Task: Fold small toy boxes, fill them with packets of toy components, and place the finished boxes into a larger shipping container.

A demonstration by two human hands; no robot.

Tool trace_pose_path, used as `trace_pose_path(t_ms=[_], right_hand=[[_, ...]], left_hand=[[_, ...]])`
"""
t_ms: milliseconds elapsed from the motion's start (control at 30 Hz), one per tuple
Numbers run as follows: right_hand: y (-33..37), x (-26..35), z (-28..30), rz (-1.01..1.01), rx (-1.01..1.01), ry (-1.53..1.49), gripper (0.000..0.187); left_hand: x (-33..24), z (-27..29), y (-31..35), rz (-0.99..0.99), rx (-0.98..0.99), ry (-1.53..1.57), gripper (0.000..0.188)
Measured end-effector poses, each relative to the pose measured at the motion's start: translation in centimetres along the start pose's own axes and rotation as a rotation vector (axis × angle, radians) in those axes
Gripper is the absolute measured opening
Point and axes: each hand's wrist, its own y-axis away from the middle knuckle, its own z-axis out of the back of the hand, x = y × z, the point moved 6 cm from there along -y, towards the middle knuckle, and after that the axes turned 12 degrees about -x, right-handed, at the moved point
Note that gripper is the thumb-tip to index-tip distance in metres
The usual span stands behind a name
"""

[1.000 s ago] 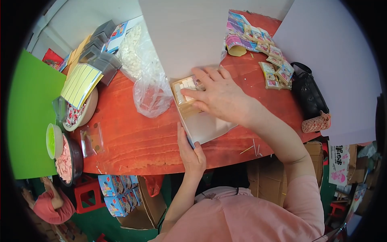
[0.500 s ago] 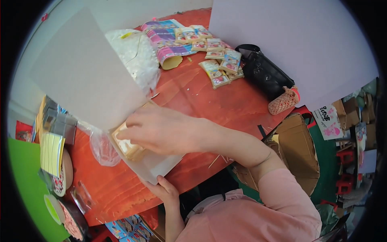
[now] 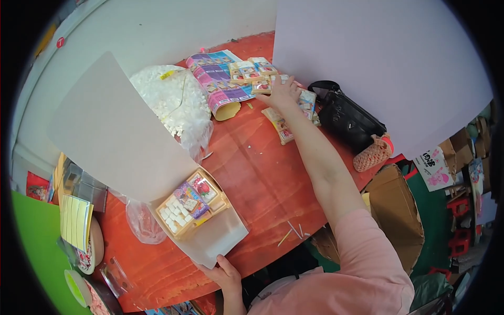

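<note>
Hands (image 3: 226, 275) (image 3: 284, 96) apart; black bag (image 3: 349, 119) beside packs (image 3: 245, 71)

A white box (image 3: 221, 233), its tall flap (image 3: 126, 131) raised, lies open and slanted near left, holding white cubes (image 3: 175, 214); small picture-topped packs (image 3: 244, 72) cluster far right.

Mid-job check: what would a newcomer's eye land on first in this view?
Probably the open white box on the near left part of the red table, with white blocks inside and the left hand at its near corner. Next, the right hand, spread over the small packs at the far side. The black bag right of them also stands out.
</note>
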Motion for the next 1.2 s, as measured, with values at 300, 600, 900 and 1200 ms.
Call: trace_pose_path(t_ms=[300,600,900,1200], right_hand=[[6.1,-1.6,4.1,0.228,0.194,-0.209,0.057],[24.6,-3.3,8.7,0.648,0.216,-0.51,0.049],[15.4,-0.6,5.2,-0.058,0.24,-0.41,0.072],[13.7,7.2,-0.2,-0.023,0.396,0.011,0.092]], left_hand=[[0.2,0.1,-0.1,0.033,0.002,0.029,0.065],[0.9,-0.3,-0.4,0.103,0.01,0.108,0.068],[-0.2,-0.3,-1.2,0.063,0.011,0.067,0.076],[-0.7,-0.3,-1.1,0.037,0.014,0.062,0.074]])
